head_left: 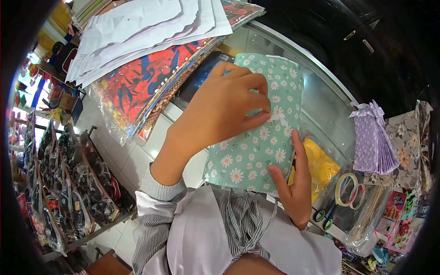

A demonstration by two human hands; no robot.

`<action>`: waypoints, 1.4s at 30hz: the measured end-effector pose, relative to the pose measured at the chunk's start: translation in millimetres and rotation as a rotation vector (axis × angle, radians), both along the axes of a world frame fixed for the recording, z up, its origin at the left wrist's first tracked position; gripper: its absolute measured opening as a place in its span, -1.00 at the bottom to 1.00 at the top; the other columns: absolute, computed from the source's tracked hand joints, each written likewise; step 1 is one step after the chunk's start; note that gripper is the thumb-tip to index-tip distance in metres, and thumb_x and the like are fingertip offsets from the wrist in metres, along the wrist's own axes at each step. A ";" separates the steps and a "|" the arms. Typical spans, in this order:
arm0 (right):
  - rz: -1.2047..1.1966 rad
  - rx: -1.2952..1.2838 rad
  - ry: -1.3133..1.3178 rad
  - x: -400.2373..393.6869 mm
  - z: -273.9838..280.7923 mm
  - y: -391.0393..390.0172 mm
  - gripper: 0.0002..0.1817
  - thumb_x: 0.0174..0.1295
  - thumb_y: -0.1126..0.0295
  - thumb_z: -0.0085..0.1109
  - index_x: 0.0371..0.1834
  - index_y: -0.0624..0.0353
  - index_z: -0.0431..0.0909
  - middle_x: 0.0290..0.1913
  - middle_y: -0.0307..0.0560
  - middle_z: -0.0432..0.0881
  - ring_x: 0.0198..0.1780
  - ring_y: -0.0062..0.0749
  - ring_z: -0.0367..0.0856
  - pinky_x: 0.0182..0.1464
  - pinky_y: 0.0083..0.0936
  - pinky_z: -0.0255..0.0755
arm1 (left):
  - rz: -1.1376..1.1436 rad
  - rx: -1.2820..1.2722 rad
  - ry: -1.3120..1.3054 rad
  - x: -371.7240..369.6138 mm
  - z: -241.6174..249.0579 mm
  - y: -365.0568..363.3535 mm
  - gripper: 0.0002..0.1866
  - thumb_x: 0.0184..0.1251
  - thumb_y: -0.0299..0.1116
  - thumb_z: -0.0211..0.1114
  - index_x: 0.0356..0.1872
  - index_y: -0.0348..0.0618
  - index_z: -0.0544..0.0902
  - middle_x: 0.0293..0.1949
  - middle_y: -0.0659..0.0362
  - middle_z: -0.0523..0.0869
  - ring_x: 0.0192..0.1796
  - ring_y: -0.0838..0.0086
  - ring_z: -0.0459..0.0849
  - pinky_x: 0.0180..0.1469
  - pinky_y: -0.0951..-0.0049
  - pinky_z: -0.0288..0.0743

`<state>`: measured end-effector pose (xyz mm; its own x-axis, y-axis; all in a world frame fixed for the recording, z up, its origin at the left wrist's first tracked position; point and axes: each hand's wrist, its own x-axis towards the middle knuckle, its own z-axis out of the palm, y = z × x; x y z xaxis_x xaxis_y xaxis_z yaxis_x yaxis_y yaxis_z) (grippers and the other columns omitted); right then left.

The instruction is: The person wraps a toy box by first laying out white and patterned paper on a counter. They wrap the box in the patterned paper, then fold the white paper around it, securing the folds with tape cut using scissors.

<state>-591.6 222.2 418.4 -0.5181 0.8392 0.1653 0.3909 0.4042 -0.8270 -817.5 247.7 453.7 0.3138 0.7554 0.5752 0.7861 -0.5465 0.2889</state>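
Note:
A flat, roughly rectangular piece in green daisy-patterned paper (pixel 256 156) is in front of me, reaching over the glass counter's edge. My right hand (pixel 295 188) grips its lower right side, with the thumb on the printed face and a finger along the edge. Over the upper left part is my left hand (pixel 233 101), its fingers bent and fingertips drawn together close to the paper. Whatever those fingertips pinch, if anything, is hidden. A torn-looking white edge shows at the top of the green paper.
White sheets (pixel 151 27) lie on plastic-wrapped printed packs (pixel 146 78) at upper left. To the right are yellow plastic (pixel 321 165), tape rolls (pixel 347 189), scissors (pixel 324 219) and a pleated purple paper piece with a bow (pixel 372 137). Shoe racks (pixel 73 188) stand at left.

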 end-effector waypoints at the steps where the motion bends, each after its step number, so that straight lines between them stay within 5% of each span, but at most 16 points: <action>1: 0.001 -0.001 -0.011 1.1 0.4 0.1 -0.22 0.21 0.33 0.21 0.42 0.33 0.03 0.32 0.38 0.20 0.35 0.17 0.19 0.35 -0.18 0.07 | -0.005 -0.009 -0.001 2.8 -2.0 1.5 -0.86 0.06 -0.32 0.40 -0.39 -0.09 0.66 -0.26 0.22 0.61 -0.15 0.28 0.59 -0.07 0.22 0.40; 7: 0.013 0.147 -0.107 4.5 3.1 3.6 -0.22 0.19 0.34 0.17 0.43 0.31 0.03 0.48 0.29 -0.07 0.50 0.12 -0.12 0.44 -0.19 -0.20 | 0.017 -0.156 -0.027 11.8 -6.8 1.8 -0.88 0.21 -0.38 0.25 -0.32 -0.18 0.55 -0.15 0.17 0.58 -0.11 0.21 0.58 -0.08 0.26 0.43; 13: 0.013 0.174 -0.306 4.4 1.2 2.3 -0.29 0.29 0.09 0.06 0.45 0.09 0.09 0.53 0.20 -0.27 0.51 0.24 -0.51 0.31 0.32 -0.56 | 0.012 -0.163 -0.056 10.9 -12.1 8.8 -0.89 0.19 -0.42 0.22 -0.32 -0.20 0.51 -0.21 0.13 0.54 -0.18 0.16 0.55 -0.16 0.27 0.41; 19: 0.034 0.185 -0.330 3.7 2.4 1.3 -0.45 0.32 0.11 -0.01 0.40 -0.17 0.26 0.53 0.19 -0.27 0.51 0.27 -0.48 0.28 0.38 -0.50 | 0.011 -0.156 -0.061 10.8 -10.9 12.7 -0.91 0.18 -0.46 0.20 -0.30 -0.19 0.50 -0.28 0.13 0.52 -0.23 0.15 0.52 -0.17 0.26 0.37; 42: 0.078 0.179 -0.208 4.0 -0.9 3.2 -0.42 0.31 0.19 0.02 0.42 -0.11 0.21 0.52 0.21 -0.25 0.49 0.33 -0.31 0.34 0.27 -0.34 | -0.022 -0.133 -0.015 6.7 -10.3 27.1 -0.94 0.15 -0.47 0.22 -0.39 -0.21 0.52 -0.33 0.14 0.55 -0.26 0.17 0.56 -0.20 0.27 0.40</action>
